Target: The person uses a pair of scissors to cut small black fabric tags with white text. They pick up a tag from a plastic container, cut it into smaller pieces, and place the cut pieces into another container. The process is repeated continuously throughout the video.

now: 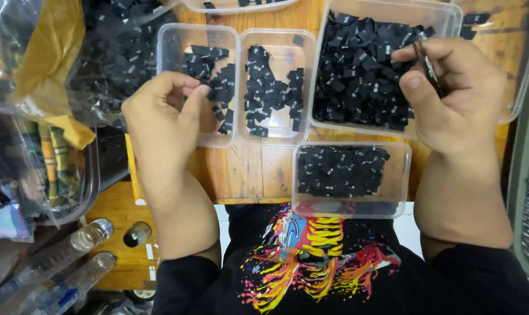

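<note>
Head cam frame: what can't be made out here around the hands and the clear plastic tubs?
- Head view: whatever the left hand pinches is hidden by its curled fingers.
- Thin dark item in the right hand: too small to identify.
- White print on the small black fabric labels: too small to read.
- Large clear plastic tub: far rim cut off by the top edge.
- Crumpled clear plastic bag of labels: glare blurs its contents.

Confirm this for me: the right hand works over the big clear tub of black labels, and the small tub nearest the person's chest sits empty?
Not quite. The small tub nearest the chest holds black labels, as the head view shows. The right hand is indeed over the big clear tub.
</note>
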